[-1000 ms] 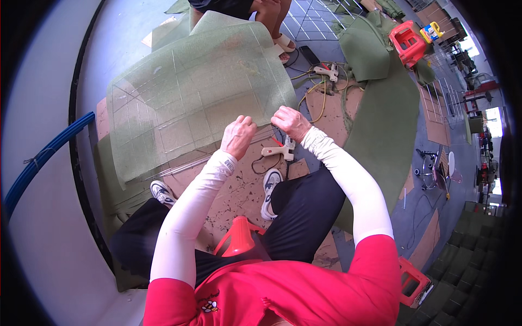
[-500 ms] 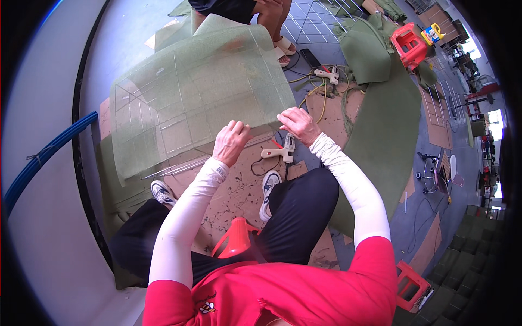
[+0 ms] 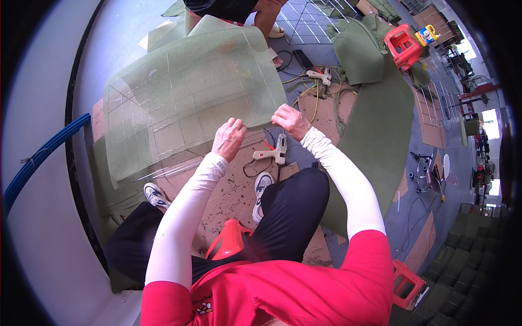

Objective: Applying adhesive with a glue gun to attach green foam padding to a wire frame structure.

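A translucent green mesh sheet (image 3: pixel 190 92) lies over a wire grid frame (image 3: pixel 168 111), whose thin rods show through it. My left hand (image 3: pixel 229 139) is closed at the sheet's near edge, fingers curled down over it. To its right, my right hand (image 3: pixel 292 121) pinches the near right corner of the same sheet. The fingertips of both hands are partly hidden. Just below my right hand, a white glue gun (image 3: pixel 272 154) rests on the cardboard (image 3: pixel 228 190). Several bare metal rods (image 3: pixel 185 169) stick out from under the sheet's near edge.
A co-worker's leg (image 3: pixel 266 19) is beyond the sheet. A second glue gun (image 3: pixel 321 76), yellow cords and a phone (image 3: pixel 300 57) lie at far right. Green sheeting (image 3: pixel 375 130) covers the floor to the right. A red stool (image 3: pixel 402 46) and blue tubing (image 3: pixel 46 152) flank the area.
The whole view has shifted slightly left. Both hands stay at the sheet's near edge. The co-worker's legs and feet have changed position beyond the sheet.
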The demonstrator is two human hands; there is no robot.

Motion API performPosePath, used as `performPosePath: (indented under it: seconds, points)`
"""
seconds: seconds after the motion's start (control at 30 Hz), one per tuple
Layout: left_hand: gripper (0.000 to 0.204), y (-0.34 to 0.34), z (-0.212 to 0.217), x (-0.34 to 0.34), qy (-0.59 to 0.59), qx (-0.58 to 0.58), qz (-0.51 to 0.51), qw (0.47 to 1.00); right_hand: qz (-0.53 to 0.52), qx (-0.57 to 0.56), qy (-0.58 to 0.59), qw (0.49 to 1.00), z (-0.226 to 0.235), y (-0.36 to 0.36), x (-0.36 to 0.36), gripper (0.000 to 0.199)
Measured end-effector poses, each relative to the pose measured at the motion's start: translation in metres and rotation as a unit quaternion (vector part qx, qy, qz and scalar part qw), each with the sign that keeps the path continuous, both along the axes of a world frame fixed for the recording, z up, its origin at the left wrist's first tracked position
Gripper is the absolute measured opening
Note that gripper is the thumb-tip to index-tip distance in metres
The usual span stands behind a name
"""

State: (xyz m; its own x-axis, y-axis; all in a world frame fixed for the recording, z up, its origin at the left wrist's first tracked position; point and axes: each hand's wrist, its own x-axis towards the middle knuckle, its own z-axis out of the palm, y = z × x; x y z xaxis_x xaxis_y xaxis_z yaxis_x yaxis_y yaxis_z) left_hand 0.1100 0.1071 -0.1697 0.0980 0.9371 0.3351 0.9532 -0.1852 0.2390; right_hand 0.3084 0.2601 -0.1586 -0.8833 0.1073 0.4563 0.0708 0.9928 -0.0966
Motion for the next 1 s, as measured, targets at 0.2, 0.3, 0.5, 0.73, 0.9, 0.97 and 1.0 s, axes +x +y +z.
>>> performPosePath:
  seconds: [0.2, 0.3, 0.5, 0.73, 0.9, 0.97, 1.0]
  points:
    - [0.012, -0.017, 0.009, -0.006, -0.025, 0.057, 0.016, 0.998, -0.213, -0.21, 0.039, 0.953, 0.001, 0.002, 0.034, 0.033]
    - [0.014, -0.017, 0.008, -0.007, -0.024, 0.069, 0.027, 0.997, -0.243, -0.382, 0.036, 0.891, -0.014, 0.001, 0.036, 0.035]
    - [0.016, -0.017, 0.011, -0.006, -0.024, 0.063, 0.029, 0.997, -0.292, -0.267, 0.202, 0.896, -0.017, -0.005, 0.028, 0.032]
    - [0.019, 0.004, 0.013, 0.015, -0.047, 0.065, -0.005, 0.997, -0.119, -0.083, 0.042, 0.988, 0.006, -0.015, 0.017, 0.023]
    - [0.021, 0.012, 0.006, 0.016, -0.022, 0.034, 0.004, 0.999, -0.087, -0.061, 0.046, 0.993, -0.009, -0.005, 0.011, 0.02]
    - [0.024, 0.004, 0.011, 0.011, -0.034, 0.044, 0.011, 0.998, -0.071, -0.055, 0.036, 0.995, -0.01, -0.003, 0.005, 0.023]
    - [0.026, -0.002, 0.016, 0.006, -0.046, 0.054, 0.017, 0.997, -0.063, -0.058, 0.038, 0.996, -0.01, -0.005, 0.004, 0.023]
